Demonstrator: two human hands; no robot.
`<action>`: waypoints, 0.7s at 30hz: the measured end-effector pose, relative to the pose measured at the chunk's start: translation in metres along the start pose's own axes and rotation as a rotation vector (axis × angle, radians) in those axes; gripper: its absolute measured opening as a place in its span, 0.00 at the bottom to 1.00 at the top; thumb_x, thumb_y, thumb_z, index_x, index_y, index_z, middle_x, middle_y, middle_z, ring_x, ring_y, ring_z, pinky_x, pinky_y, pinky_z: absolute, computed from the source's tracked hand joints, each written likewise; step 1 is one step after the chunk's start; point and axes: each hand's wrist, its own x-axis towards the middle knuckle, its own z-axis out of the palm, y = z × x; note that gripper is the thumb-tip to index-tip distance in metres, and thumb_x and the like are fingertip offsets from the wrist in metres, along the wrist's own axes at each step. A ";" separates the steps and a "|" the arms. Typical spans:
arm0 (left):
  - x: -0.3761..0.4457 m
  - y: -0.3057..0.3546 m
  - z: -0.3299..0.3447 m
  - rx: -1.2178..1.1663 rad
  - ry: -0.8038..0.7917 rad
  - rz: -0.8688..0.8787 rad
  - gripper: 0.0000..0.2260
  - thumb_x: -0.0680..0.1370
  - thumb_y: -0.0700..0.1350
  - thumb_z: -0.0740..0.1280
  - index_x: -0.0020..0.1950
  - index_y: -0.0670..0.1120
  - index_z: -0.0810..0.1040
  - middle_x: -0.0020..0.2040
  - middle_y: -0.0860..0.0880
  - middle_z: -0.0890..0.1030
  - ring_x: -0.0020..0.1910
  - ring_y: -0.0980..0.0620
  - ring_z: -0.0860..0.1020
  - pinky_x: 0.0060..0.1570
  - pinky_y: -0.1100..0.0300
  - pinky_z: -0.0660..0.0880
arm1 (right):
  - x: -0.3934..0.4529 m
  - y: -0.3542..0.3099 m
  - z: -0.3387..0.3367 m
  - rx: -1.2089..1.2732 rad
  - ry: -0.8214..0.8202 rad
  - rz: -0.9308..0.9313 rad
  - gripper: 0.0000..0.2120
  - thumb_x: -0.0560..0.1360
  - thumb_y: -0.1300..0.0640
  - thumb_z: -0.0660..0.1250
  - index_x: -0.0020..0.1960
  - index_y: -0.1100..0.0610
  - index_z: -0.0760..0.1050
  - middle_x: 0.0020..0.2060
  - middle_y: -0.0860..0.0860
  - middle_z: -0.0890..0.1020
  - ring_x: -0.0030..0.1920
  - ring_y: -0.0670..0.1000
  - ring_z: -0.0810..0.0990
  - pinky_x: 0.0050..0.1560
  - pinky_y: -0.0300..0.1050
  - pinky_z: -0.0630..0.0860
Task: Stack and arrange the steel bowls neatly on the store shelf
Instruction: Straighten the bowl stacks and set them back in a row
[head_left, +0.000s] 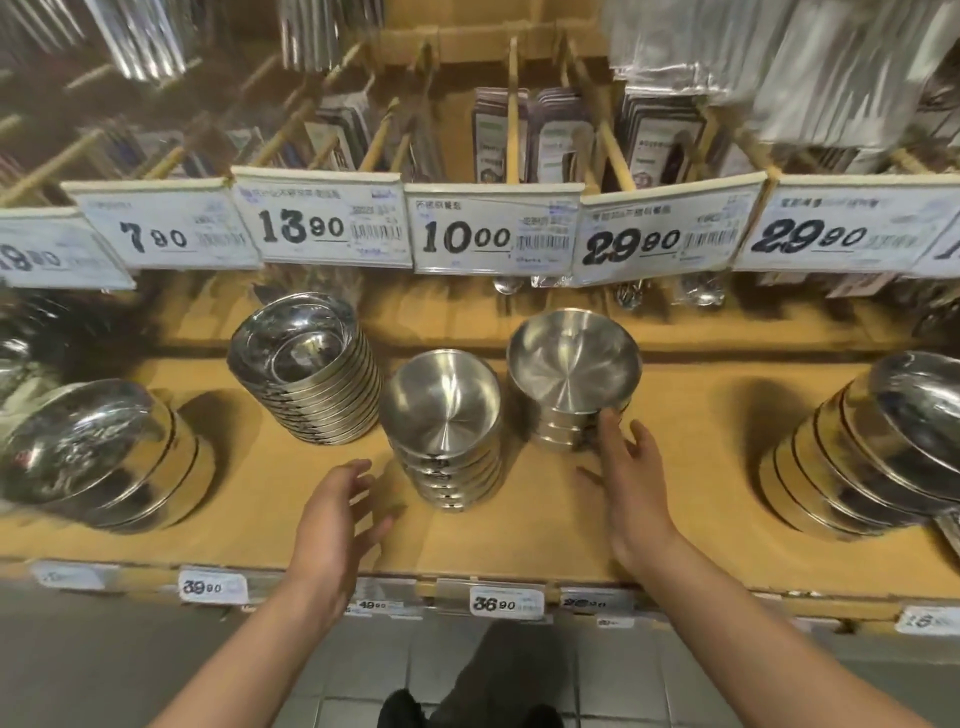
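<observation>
1. Shelf (675, 467): a tan board across the middle of the frame, carrying several stacks of steel bowls.
2. Centre stack (441, 431): brushed bowls, nested upright, at frame centre. Right stack (571, 384): just beside it, up and to the right; its top bowl sits tilted toward the camera.
3. Left hand (332, 525): lower centre-left, fingers spread and relaxed, holding nothing, near the centre stack's lower left but apart from it.
4. Right hand (628, 483): fingers extended, holding nothing; fingertips (608, 421) at the lower right side of the right stack. Actual contact cannot be confirmed.
5. Governing relation: the centre stack lies between the two hands, its axis vertical. The right hand is nearer the right stack; the left hand is nearer the centre stack.
6. Judgement: the tilted top bowl likely needs seating level next.
7. Other stacks: polished bowls (306, 364) at upper left of centre.
</observation>
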 end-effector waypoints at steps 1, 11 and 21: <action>0.000 0.000 0.000 0.006 -0.016 -0.009 0.13 0.85 0.52 0.59 0.59 0.46 0.78 0.57 0.47 0.78 0.53 0.50 0.80 0.46 0.54 0.78 | -0.010 0.004 0.002 -0.021 -0.023 0.027 0.20 0.79 0.42 0.68 0.65 0.51 0.72 0.63 0.50 0.77 0.58 0.48 0.79 0.64 0.57 0.79; 0.018 0.022 0.004 0.087 -0.328 -0.108 0.35 0.71 0.71 0.62 0.72 0.55 0.75 0.73 0.49 0.75 0.73 0.46 0.72 0.66 0.38 0.74 | -0.048 -0.006 0.060 -0.140 -0.436 0.208 0.39 0.69 0.23 0.62 0.77 0.33 0.57 0.81 0.44 0.61 0.73 0.46 0.63 0.70 0.64 0.71; 0.029 0.032 0.016 0.105 -0.489 -0.135 0.29 0.72 0.72 0.61 0.69 0.59 0.78 0.58 0.57 0.85 0.57 0.53 0.80 0.46 0.50 0.77 | -0.048 0.004 0.076 -0.087 -0.389 0.218 0.32 0.68 0.21 0.59 0.70 0.30 0.72 0.65 0.30 0.78 0.68 0.36 0.72 0.56 0.53 0.75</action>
